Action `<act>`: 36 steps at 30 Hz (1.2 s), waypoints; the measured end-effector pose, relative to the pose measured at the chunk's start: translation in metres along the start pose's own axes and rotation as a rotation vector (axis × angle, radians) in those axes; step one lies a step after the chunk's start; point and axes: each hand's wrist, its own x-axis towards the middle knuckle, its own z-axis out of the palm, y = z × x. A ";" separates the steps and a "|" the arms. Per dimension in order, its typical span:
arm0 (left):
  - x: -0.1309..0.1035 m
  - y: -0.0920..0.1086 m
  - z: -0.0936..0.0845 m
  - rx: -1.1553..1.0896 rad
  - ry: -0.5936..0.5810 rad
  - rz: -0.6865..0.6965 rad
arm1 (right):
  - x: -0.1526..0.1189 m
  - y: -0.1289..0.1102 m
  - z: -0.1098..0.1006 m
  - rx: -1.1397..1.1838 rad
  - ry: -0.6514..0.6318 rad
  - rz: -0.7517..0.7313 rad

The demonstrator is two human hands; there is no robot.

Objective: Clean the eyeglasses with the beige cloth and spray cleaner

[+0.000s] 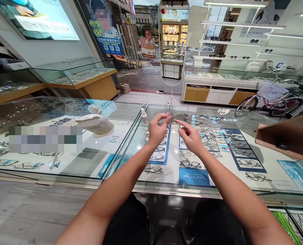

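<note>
My left hand (157, 132) is raised above the glass display counter. Its thumb and fingers pinch a pair of eyeglasses (169, 108) with thin, pinkish frames, held up on edge. Close by on the right is my right hand (191, 136), its index finger pointing toward the glasses and its thumb apart from it. I see nothing between those fingers; whether the fingertip touches the thin frame cannot be made out. Left of my left hand stands a small white bottle (144, 117) with a reddish label.
Under the counter glass (164, 182) lie many eyeglasses, including a dark-framed pair (190, 164). A white curved device (96, 125) stands at left, and a brown wooden stand (280, 141) at right. Beyond are an oval mirror (173, 41) and a bicycle (274, 98).
</note>
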 end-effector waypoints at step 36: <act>-0.010 0.004 0.008 0.008 -0.272 0.089 | 0.001 0.006 -0.006 -0.284 0.079 -0.010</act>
